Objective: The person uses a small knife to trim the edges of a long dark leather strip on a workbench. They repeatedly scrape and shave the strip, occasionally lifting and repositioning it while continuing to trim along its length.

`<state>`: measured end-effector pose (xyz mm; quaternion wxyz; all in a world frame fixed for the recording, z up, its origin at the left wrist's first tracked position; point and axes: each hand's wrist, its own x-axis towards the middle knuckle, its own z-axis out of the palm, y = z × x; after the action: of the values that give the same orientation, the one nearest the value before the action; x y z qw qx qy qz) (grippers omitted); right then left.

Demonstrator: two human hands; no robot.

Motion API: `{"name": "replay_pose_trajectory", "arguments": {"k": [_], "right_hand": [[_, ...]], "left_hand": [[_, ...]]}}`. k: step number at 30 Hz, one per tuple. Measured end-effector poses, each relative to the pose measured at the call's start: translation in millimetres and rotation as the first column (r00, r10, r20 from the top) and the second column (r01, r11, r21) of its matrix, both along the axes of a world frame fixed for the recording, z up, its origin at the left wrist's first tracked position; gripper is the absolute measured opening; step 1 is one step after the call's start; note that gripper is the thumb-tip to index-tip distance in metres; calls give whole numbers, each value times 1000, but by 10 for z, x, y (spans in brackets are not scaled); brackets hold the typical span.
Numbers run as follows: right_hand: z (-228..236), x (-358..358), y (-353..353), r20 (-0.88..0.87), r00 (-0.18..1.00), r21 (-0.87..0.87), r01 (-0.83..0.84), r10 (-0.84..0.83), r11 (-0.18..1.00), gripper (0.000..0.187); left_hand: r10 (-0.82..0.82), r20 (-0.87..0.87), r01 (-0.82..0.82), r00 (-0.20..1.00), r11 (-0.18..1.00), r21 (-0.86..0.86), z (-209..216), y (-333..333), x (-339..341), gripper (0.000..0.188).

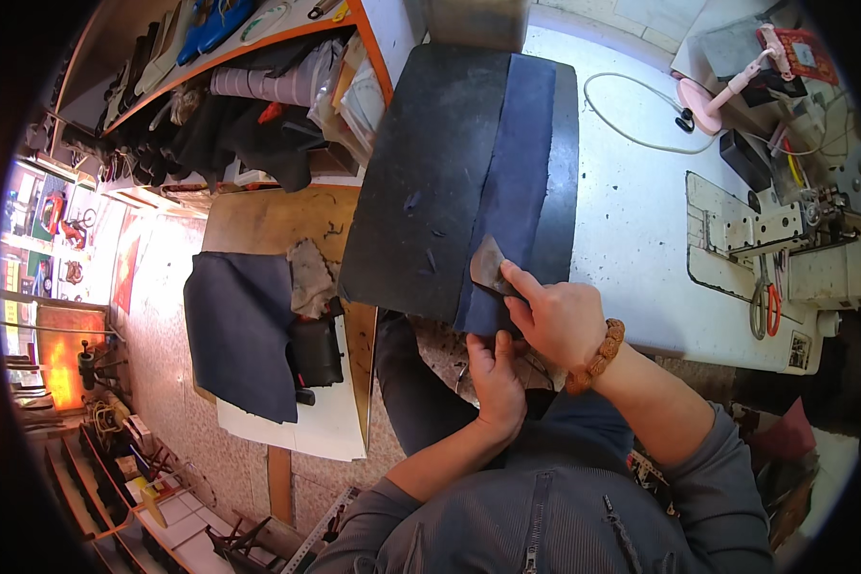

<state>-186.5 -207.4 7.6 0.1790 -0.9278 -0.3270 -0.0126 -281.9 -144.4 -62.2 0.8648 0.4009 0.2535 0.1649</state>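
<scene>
A long navy strip of leather or cloth (518, 163) lies lengthwise on a black board (421, 172). My left hand (497, 387) is at the strip's near end, with thumb and fingers closed on its edge. My right hand (560, 320), with a brown beaded bracelet (605, 356) at the wrist, grips a flat grey-brown blade-like piece (488, 260). That piece rests against the strip's surface near its lower end; its exact kind cannot be made out. Small dark scraps (430, 260) lie on the board left of the strip.
The white table (631, 220) carries a sewing machine (784, 230), orange-handled scissors (765, 306), a pink stand (703, 103) and a looped cable (588, 96). To the left, a larger navy piece (244, 330) lies on a lower wooden surface below a crowded shelf (239, 53).
</scene>
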Motion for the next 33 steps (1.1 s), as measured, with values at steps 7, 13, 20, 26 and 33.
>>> {"name": "replay_pose_trajectory", "arguments": {"k": [7, 13, 20, 26, 33], "right_hand": [[-26, 127, 31, 19, 999, 10, 31, -31, 999, 36], [-39, 363, 117, 24, 996, -37, 87, -86, 996, 31], [96, 803, 265, 116, 981, -32, 163, -158, 986, 31], [-15, -113, -179, 55, 997, 35, -56, 55, 998, 39], [28, -298, -153, 49, 994, 14, -97, 96, 995, 35]], "left_hand": [[-3, -90, 5, 996, 1000, 26, -104, -8, -17, 23], [33, -91, -32, 995, 999, 18, -121, -37, -15, 22], [47, -120, -46, 992, 999, 8, -115, -6, 1, 17], [-47, -96, 44, 994, 999, -31, -79, 39, -30, 24], [-19, -28, 17, 999, 998, -52, -3, 41, -12, 32]]}}
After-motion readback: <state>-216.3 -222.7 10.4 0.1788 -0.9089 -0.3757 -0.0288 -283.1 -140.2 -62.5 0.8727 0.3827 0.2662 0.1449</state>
